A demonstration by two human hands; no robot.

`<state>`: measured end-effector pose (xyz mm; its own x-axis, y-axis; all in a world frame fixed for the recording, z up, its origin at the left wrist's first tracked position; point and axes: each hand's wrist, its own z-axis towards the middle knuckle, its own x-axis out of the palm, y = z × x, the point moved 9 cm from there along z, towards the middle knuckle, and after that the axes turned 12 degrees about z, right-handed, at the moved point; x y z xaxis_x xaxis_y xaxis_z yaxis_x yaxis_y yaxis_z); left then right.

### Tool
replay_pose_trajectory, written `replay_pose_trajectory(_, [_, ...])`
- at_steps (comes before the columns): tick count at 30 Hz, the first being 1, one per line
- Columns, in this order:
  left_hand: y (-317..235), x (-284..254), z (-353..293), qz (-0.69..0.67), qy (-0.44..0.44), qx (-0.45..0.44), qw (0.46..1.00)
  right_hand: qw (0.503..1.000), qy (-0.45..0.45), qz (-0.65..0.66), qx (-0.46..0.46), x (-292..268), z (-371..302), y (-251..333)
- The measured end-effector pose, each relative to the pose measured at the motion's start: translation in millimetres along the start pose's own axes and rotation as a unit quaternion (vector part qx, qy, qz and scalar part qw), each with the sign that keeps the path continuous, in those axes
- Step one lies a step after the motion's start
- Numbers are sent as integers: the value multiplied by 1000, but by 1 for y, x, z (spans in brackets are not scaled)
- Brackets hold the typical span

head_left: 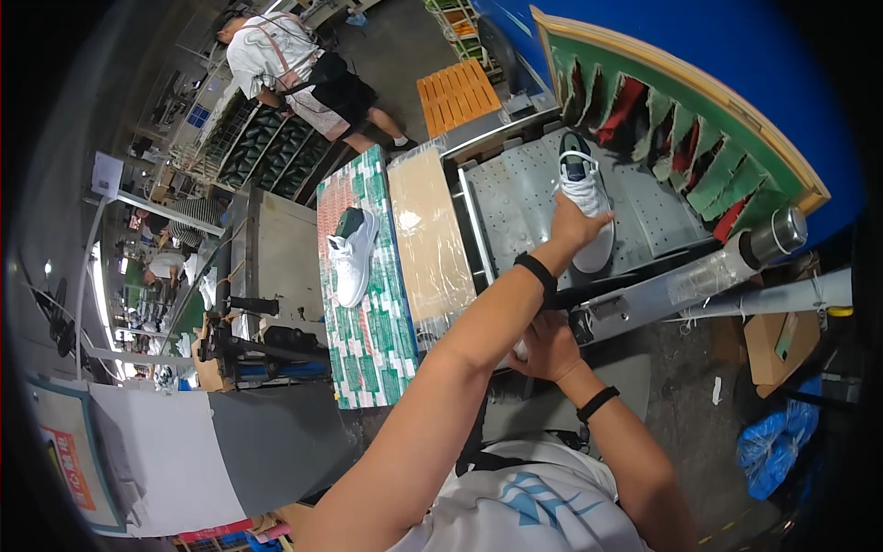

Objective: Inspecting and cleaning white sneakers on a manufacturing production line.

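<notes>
My left hand reaches forward across the metal conveyor bed. Its fingers are wrapped over the front part of a white sneaker with a dark green lining, whose toe points toward me. Close to my body, below the left forearm, my right hand is curled. A small bit of something white shows at its fingers, but the arm hides most of it. Another white sneaker with a dark green inside stands on the green-and-white patterned table top, left of my left arm.
A wood-framed opening with hanging green and red strips stands over the conveyor's far right. A metal cylinder lies along its near side. Blue plastic and a cardboard box are at right. One person stands at far left.
</notes>
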<state>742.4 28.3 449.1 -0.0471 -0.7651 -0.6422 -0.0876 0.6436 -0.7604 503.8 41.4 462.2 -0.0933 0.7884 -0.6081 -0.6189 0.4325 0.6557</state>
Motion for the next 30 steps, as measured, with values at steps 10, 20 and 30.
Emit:
replay_pose_trajectory(10, [39,-22,0,-302,96,-115,941,997,16,-46,-59,-8,-4,19])
replay_pose_trajectory(20, [139,-233,-157,-440,-44,-73,894,997,-20,-17,-68,-18,15,29])
replay_pose_trajectory(30, [192,-257,-359,145,-231,-145,951,995,-17,-58,-81,-18,15,30])
